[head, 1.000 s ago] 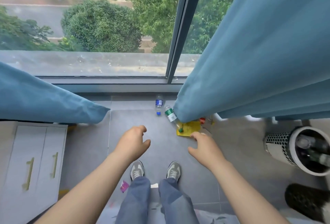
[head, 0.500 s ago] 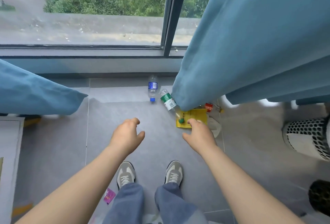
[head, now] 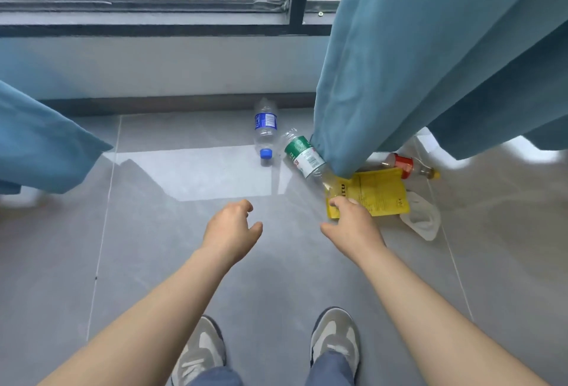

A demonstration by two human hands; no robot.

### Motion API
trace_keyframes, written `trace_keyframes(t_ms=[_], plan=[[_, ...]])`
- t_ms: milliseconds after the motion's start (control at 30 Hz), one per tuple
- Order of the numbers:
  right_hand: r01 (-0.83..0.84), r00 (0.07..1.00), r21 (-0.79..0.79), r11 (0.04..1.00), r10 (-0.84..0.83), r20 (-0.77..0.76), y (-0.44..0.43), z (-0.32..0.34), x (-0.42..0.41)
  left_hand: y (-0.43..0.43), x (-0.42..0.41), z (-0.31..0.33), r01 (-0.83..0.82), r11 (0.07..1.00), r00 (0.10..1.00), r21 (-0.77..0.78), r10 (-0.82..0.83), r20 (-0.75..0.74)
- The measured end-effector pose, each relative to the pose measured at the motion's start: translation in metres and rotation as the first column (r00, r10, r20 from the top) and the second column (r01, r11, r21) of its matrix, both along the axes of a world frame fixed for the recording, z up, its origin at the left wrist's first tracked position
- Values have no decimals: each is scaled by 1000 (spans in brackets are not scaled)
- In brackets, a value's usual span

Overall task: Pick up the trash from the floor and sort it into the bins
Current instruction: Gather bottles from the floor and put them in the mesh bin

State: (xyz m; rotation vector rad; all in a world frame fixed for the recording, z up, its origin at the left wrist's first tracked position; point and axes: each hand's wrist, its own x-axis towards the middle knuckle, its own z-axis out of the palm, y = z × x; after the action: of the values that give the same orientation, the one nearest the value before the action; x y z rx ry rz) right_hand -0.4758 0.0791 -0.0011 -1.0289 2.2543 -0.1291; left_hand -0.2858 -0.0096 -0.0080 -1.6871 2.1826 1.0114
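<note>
Nothing looks sorted yet: the blue-label bottle, green-label bottle, red-label bottle, yellow packet and clear wrapper lie on the floor. The left hand hangs loosely curled, empty; the right hand reaches the packet's corner, grip uncertain. No bins show.

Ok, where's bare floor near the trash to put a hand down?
Bare tile lies left of the blue-label bottle, toward the left curtain, and between the left hand and shoes. Crowded under the right curtain: green-label bottle, yellow packet.
</note>
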Motion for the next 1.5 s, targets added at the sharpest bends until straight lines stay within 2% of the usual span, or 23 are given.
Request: trace_keyframes(t_ms=[200, 367, 467, 733, 867, 1033, 1167, 1500], plan=[[21, 1000, -95, 995, -21, -5, 10, -27, 9, 15, -2, -20, -5, 998, 997, -64, -1, -80], [119, 992, -167, 979, -124, -17, 9, -55, -6, -4, -22, -43, 16, 996, 998, -85, -21, -61], [173, 979, -250, 953, -193, -59, 0, -74, -19, -28, -42, -61, 51, 987, 997, -153, -58, -47], [182, 977, -352, 918, -209, -39, -19, -105, -36, -77, -75, -91, 65, 943, 994, -326, -91, -66], [160, 983, -324, 932, -182, -36, -28, -109, -40, -96, -85, -98, 122, 943, 992, -310, -125, 10], [125, 989, -315, 941, -145, -42, -35, -114, -45, -106, -92, -111, 201, 962, 976, -183, -181, 118], [105, 991, -283, 953, -122, -45, -37, -119, -43, -102, -89, -120, 125, 978, 989, -170, -109, 99], [64, 995, -174, 983, -75, -60, -39, -128, -43, -81, -75, -127, 70, 969, 997, -237, -65, 30]])
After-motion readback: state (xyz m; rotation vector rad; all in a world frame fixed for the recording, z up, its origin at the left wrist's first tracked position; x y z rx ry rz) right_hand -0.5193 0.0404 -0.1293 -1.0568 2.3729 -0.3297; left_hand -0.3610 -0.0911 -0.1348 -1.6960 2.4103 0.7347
